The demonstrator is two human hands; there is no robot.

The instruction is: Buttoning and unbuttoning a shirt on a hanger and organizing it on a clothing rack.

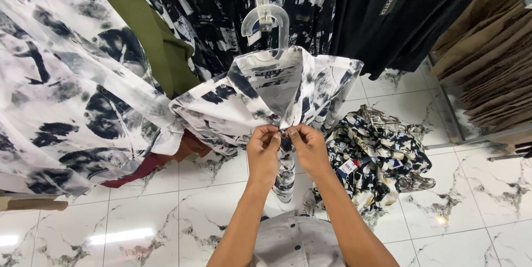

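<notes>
Two bare forearms, no sleeves, left hand (262, 148), right hand (309, 146), grey speckled garment (296, 242) below

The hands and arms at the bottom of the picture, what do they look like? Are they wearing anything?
Both arms are bare from the bottom edge up to the wrists: no sleeves show. The left hand and right hand wear no gloves, and no rings, watch or bracelet can be seen. The fingers are slim, with short, plain nails.

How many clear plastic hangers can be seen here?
1: the clear hanger hooked on the rack arm, carrying the black-and-white shirt both hands pinch at its front. Other hangers may be hidden behind the garments.
</notes>
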